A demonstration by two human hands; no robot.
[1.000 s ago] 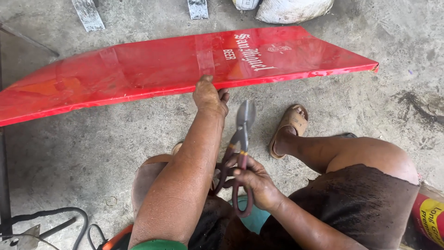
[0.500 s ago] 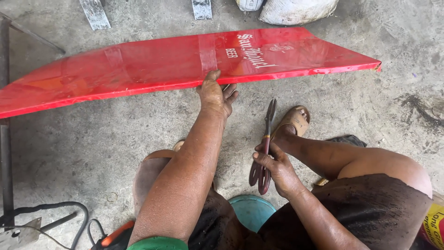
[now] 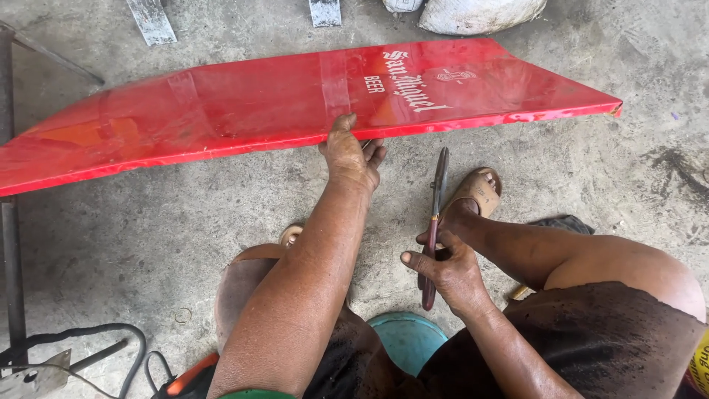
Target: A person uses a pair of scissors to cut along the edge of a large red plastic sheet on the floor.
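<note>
A long red panel [image 3: 244, 111] with white lettering lies across the concrete floor, slightly raised at its near edge. My left hand [image 3: 351, 151] grips that near edge at the middle, thumb on top and fingers under it. My right hand [image 3: 447, 270] holds a pair of metal snips [image 3: 436, 214] by their dark red handles. The blades are together and point up toward the panel, a short way below its edge. My right foot in a brown sandal [image 3: 476, 193] rests beside the snips.
I sit low over a teal stool [image 3: 406, 336], knees apart. Black cables [image 3: 81, 341] and an orange-handled tool [image 3: 188, 377] lie at lower left. A dark metal bar [image 3: 11, 258] runs along the left edge. A white sack [image 3: 480, 15] and metal pieces [image 3: 151, 18] lie beyond the panel.
My right hand has carried the snips rightward and down, away from my left wrist, and the blades have come together. My left hand has stayed on the panel's edge.
</note>
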